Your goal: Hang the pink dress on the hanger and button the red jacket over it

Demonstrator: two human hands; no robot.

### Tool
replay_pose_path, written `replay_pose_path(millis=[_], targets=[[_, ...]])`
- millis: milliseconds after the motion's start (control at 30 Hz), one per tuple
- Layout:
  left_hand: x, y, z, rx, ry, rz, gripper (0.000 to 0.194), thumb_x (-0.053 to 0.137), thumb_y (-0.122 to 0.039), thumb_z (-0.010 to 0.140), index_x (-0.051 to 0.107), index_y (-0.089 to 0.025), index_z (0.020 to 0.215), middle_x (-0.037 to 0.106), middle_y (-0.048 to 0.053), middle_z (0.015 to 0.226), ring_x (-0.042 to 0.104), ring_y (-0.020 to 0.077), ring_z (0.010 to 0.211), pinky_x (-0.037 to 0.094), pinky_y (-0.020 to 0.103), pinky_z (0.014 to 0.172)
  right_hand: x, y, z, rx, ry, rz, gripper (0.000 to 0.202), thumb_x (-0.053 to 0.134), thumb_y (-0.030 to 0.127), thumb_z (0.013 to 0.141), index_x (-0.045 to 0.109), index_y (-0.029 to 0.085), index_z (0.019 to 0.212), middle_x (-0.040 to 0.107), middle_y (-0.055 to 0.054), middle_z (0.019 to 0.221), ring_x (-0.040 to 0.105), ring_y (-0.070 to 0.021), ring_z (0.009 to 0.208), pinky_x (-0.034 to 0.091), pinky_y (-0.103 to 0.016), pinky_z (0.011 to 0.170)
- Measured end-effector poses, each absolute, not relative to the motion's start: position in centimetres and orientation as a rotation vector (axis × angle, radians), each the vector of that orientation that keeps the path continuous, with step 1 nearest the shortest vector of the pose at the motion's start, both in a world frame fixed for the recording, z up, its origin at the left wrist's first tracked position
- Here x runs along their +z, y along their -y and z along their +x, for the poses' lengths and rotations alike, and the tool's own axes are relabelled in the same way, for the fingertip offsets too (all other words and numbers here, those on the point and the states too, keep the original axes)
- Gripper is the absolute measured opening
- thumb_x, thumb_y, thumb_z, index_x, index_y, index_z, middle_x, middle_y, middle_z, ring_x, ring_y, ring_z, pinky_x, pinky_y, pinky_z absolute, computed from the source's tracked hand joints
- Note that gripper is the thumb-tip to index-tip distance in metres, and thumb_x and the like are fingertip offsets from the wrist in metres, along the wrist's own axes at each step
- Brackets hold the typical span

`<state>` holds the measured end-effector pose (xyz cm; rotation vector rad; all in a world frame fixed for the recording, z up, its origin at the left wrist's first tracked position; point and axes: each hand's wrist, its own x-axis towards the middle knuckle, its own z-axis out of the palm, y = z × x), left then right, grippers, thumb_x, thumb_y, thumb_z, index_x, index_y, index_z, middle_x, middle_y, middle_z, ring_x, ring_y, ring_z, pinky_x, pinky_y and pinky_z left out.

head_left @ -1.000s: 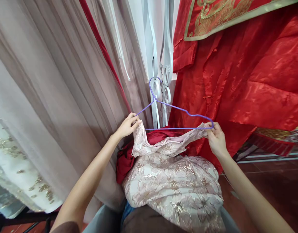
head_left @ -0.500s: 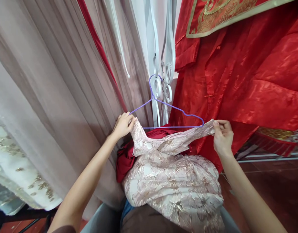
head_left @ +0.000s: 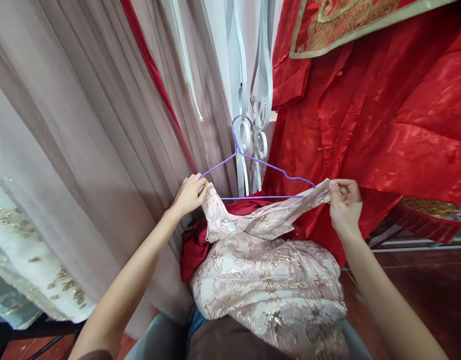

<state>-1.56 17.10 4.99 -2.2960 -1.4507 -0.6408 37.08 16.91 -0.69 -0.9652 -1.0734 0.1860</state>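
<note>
A pale pink dress (head_left: 268, 285) with a shiny floral pattern spreads over my lap, its top edge stretched between both hands. At its left shoulder my left hand (head_left: 191, 193) is closed on the strap and the end of a purple hanger (head_left: 268, 164). My right hand (head_left: 345, 205) pinches the right strap, which now covers the hanger's right end. The hanger hooks onto a white scrolled metal stand (head_left: 261, 107). Dark red cloth (head_left: 195, 252) lies bunched behind the dress.
Sheer greyish-pink drapery (head_left: 91, 125) hangs close on the left, beside white fabric with gold beading (head_left: 61, 285). Red satin garments (head_left: 365, 125) with gold embroidery fill the right. Below them are a pale metal rail (head_left: 414, 248) and reddish floor tiles (head_left: 395, 280).
My right hand has lifted the right strap slightly, and the strap has slid over the hanger's right tip, which showed before. My left hand stays in place.
</note>
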Motion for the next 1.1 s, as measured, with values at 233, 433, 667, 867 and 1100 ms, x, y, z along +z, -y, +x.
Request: replay_pose_path(millis=[233, 433, 667, 867, 1100], targets=[[4.0, -17.0, -0.8, -0.738, 1.432, -2.428, 0.03, 0.036, -0.037, 0.094, 0.056, -0.018, 0.081, 0.055, 0.004, 0.083, 0.053, 0.02, 0.083, 0.039, 0.033, 0.075, 4.6, -18.5, 33.8, 0.042, 1.556, -1.06, 0.017, 0.055, 0.04, 0.085, 0.061, 0.024, 0.084, 0.07, -0.004, 0.082, 0.067, -0.0213, 0.078, 0.05, -0.032, 0.071], [4.0, -16.7, -0.6, -1.134, 1.338, -2.477, 0.022, 0.042, -0.033, 0.092, 0.057, -0.018, 0.085, 0.054, 0.007, 0.102, 0.054, 0.0173, 0.092, 0.044, 0.03, 0.084, 6.0, -18.6, 34.2, 0.07, 1.903, -1.143, 0.022, 0.057, 0.039, 0.085, 0.062, 0.026, 0.102, 0.071, -0.001, 0.085, 0.067, -0.0203, 0.08, 0.047, -0.029, 0.072], [-0.3, -14.6, -4.5, -1.722, 1.649, -1.54, 0.021, 0.043, -0.035, 0.091, 0.056, -0.018, 0.087, 0.061, 0.005, 0.085, 0.058, 0.0169, 0.083, 0.045, 0.028, 0.077, 4.8, -19.3, 34.1, 0.0, 1.937, -1.234, 0.022, 0.047, 0.039, 0.09, 0.062, 0.025, 0.099, 0.07, -0.004, 0.092, 0.064, -0.0221, 0.082, 0.045, -0.03, 0.069], [-4.5, -13.5, -7.1, -1.733, 1.786, -1.45, 0.022, 0.045, -0.037, 0.088, 0.058, -0.018, 0.085, 0.064, 0.005, 0.081, 0.06, 0.0169, 0.077, 0.046, 0.027, 0.071, 5.1, -19.0, 33.8, -0.03, 1.936, -1.308, 0.023, 0.047, 0.04, 0.09, 0.062, 0.026, 0.1, 0.069, -0.005, 0.093, 0.064, -0.0233, 0.084, 0.044, -0.031, 0.07], [-2.1, -15.4, -6.5, -1.788, 1.817, -1.539, 0.026, 0.049, -0.04, 0.087, 0.063, -0.017, 0.089, 0.069, 0.006, 0.086, 0.063, 0.0169, 0.078, 0.046, 0.026, 0.07, 5.1, -19.0, 33.8, -0.005, 1.942, -1.305, 0.022, 0.047, 0.039, 0.09, 0.061, 0.026, 0.099, 0.069, -0.005, 0.09, 0.064, -0.0227, 0.082, 0.043, -0.03, 0.07]])
